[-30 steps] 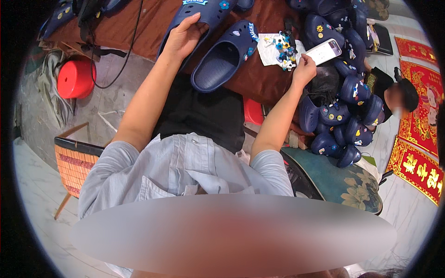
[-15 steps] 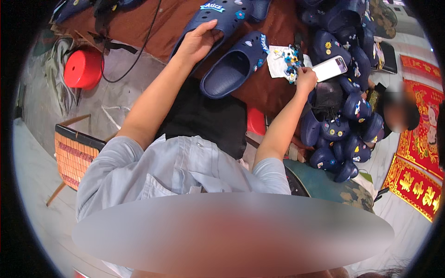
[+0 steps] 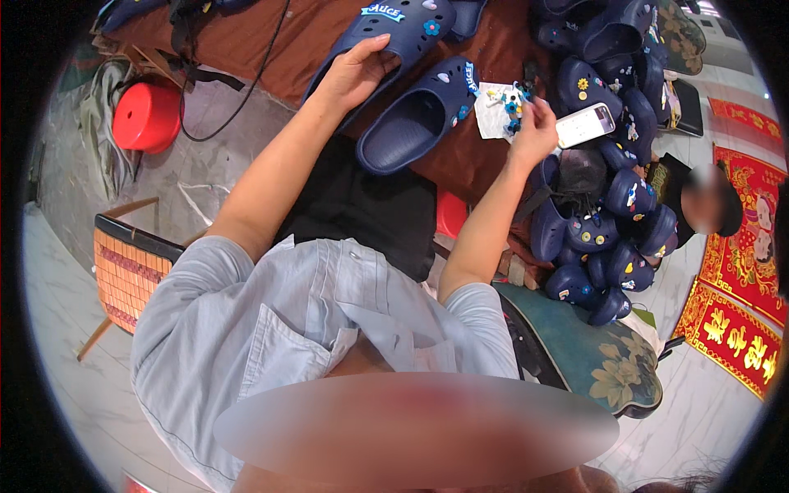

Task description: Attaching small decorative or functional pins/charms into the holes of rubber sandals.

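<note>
My left hand (image 3: pixel 356 74) grips a navy foam clog (image 3: pixel 405 43), thumb along the upper and fingers inside the foot opening. That clog carries a blue banner charm and a blue flower charm. Its likeness, a second navy clog (image 3: pixel 403 125) with similar charms, lies just right of it, opening toward me. Over a white sheet of paper (image 3: pixel 490 126) on the right, my right hand (image 3: pixel 536 138) is raised with its fingers drawn together. Whatever sits between those fingertips is too small to make out. Small blue, white and yellow shoe charms (image 3: pixel 511 105) lie on the paper beside it.
A phone with a lit screen (image 3: pixel 587 125) lies right of my right hand. Piled navy clogs (image 3: pixel 631 193) with charms fill the right side, near another person (image 3: pixel 703 197). A reddish-brown cloth (image 3: pixel 329 18) covers the work surface. At left stand a red stool (image 3: pixel 146 119) and a chair (image 3: pixel 136 275).
My right hand has lifted off the charms and come slightly nearer to me, its fingers turned upward. My left hand keeps its hold on the clog.
</note>
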### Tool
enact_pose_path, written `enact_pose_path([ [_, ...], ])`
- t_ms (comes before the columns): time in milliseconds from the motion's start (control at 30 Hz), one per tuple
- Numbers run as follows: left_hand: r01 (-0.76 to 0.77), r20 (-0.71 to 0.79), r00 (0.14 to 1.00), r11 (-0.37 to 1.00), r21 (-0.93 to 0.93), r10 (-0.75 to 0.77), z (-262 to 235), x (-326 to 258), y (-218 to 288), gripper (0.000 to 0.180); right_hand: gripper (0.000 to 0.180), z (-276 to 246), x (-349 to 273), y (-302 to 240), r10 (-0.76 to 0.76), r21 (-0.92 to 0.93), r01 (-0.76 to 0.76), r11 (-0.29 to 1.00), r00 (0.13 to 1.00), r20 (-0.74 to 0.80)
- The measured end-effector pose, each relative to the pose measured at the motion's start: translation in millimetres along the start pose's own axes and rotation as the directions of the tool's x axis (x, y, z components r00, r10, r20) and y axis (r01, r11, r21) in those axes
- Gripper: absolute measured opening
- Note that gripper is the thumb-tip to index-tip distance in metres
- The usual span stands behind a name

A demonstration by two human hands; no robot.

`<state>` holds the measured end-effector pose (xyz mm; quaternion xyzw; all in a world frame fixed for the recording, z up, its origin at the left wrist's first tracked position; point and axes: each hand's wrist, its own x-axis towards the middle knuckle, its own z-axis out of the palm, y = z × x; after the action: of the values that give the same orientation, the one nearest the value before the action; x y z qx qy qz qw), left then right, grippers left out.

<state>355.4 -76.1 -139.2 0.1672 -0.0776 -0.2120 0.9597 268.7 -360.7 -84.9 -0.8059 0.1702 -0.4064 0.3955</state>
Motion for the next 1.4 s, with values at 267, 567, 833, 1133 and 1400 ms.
enact_pose_path([
  [267, -0.009, -0.027, 1.000, 0.993, 0.115, 0.012, 13, -5, 0, 0.047, 0.009, 77, -44, -82, -0.139, 0.474, -0.026, 0.880, 0.941, 0.309],
  [567, 0.016, -0.026, 1.000, 0.933, 0.360, -0.007, 18, -13, 5, 0.042, 0.010, 98, -43, -96, -0.525, 0.253, 0.464, 0.849, 0.796, 0.301],
  [833, 0.026, -0.061, 0.998, 0.884, 0.466, 0.003, 10, -11, 4, 0.029, 0.011, 97, -47, -95, -0.481, 0.285, 0.397, 0.872, 0.800, 0.359],
  [1133, -0.001, -0.143, 0.985, 0.837, 0.547, 0.095, 26, -10, 1, 0.014, 0.015, 103, -44, -89, -0.653, 0.156, 0.650, 0.744, 0.659, 0.374],
  [1400, 0.009, -0.116, 0.990, 0.766, 0.643, 0.085, 14, -5, -2, 0.020, 0.023, 102, -44, -85, -0.610, 0.113, 0.649, 0.752, 0.621, 0.493],
])
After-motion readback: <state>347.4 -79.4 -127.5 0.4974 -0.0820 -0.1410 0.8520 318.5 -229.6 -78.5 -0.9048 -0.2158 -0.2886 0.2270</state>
